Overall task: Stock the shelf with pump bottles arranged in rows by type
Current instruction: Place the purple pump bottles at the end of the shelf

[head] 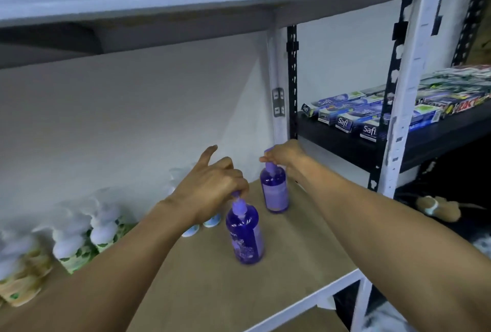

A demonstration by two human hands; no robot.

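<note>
Two purple pump bottles stand upright on the brown shelf board (292, 260). My left hand (212, 188) grips the pump head of the nearer purple bottle (245, 236), its index finger stretched out. My right hand (284, 153) pinches the pump top of the farther purple bottle (275, 189), close to the white rear upright (277, 76). White-topped pump bottles with green leaf labels (79, 236) stand in rows at the left of the same shelf. Two more bottles with blue-white bases (202, 226) show partly behind my left wrist.
A white shelf (186, 4) hangs low overhead. To the right, a black shelf (345, 140) holds boxed toothpaste (353, 116). A white front post (401, 108) bounds the right edge. A brown soft object (438, 208) lies lower right.
</note>
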